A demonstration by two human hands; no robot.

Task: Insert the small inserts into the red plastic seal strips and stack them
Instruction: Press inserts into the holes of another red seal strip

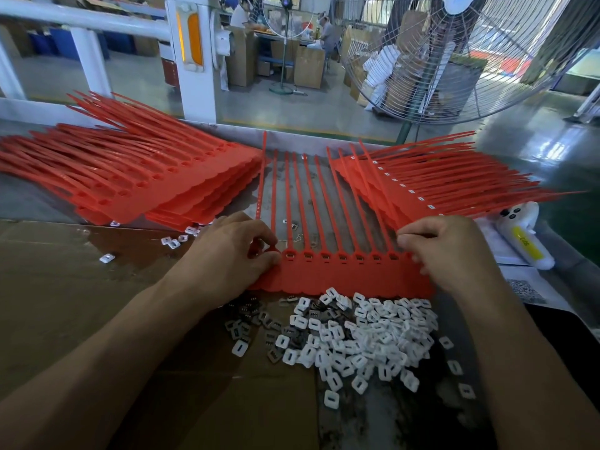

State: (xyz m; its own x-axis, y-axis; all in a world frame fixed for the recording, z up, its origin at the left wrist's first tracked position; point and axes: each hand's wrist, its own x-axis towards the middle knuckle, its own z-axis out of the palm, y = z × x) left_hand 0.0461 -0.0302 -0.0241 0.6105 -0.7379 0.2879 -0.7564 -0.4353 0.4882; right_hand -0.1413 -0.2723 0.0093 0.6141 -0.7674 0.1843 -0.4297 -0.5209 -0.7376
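Seal strip (350, 274): lying just beyond the inserts (367, 332); light, floppy; hold its flat head.
Left hand (233, 251): pinching the strip's left end.
Right hand (448, 251): pinching its right end.

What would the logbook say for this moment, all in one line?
left hand: pinches left end of red seal strip sheet | right hand: holds right end | white inserts: heaped in front | sockets: look empty

Both hands on the red seal strip (350, 274): left hand (227, 251) pinches its left end, right hand (451, 251) its right end; white inserts (367, 332) heaped just below.
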